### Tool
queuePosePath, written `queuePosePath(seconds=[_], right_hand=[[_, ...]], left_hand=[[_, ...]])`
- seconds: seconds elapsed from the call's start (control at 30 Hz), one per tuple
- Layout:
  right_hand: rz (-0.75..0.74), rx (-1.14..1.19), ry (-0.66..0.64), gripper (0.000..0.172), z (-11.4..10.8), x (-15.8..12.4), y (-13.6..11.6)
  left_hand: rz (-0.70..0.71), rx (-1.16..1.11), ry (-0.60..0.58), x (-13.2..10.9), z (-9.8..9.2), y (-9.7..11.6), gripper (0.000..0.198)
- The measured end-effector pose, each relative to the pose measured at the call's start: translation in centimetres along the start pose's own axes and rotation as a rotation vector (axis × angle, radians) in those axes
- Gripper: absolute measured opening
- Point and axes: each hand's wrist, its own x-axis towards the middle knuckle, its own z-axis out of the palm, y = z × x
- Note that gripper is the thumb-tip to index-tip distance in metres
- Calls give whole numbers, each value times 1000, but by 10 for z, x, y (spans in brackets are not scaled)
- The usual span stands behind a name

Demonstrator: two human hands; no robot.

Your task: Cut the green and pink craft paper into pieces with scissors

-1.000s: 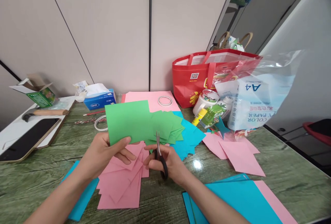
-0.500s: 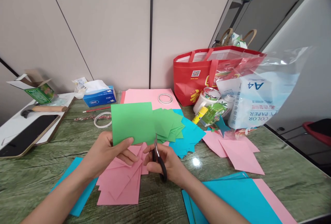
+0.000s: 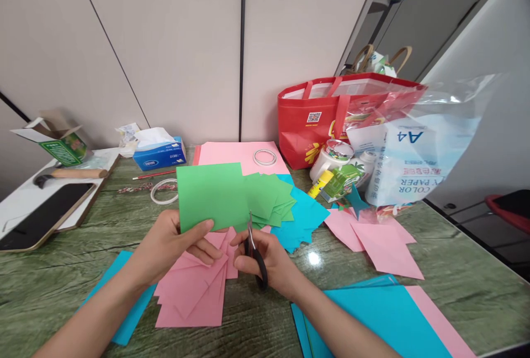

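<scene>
A sheet of green paper (image 3: 211, 195) is held up over the table by my left hand (image 3: 186, 239), thumb in front and fingers behind its lower edge. My right hand (image 3: 265, 256) has its fingers in the black handles of a pair of scissors (image 3: 257, 261). The scissor blades point up at the sheet's right edge; whether they touch it I cannot tell. Behind the sheet lie green paper pieces (image 3: 269, 198), fanned out over blue paper pieces (image 3: 302, 214). Below my hands is a loose pile of pink paper pieces (image 3: 194, 297).
Blue sheets (image 3: 372, 319) lie at the front right, near pink pieces (image 3: 391, 247). At the back stand a red bag (image 3: 296, 132), a glue stick (image 3: 320, 184) and a tissue box (image 3: 159, 155). A tape roll (image 3: 164, 191), a hammer (image 3: 78, 174) and a phone (image 3: 45, 217) are on the left.
The green sheet has tilted very slightly and its top edge has shifted a little to the left. Both hands stay nearly in place.
</scene>
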Motion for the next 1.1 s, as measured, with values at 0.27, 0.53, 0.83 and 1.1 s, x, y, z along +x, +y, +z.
queuePosePath(seconds=[0.27,0.53,0.83,1.1], right_hand=[[5,8,0,34,0,0,0],[4,-46,31,37,-2,1,4],[40,-79,104,36,-1,1,9],[77,-77,156,35,2,2,10]], left_hand=[[-8,-11,-6,0,0,0,20],[-46,25,-20,-1,3,3,21],[-47,21,1,-3,5,3,20],[-40,4,-9,-2,6,2,21]])
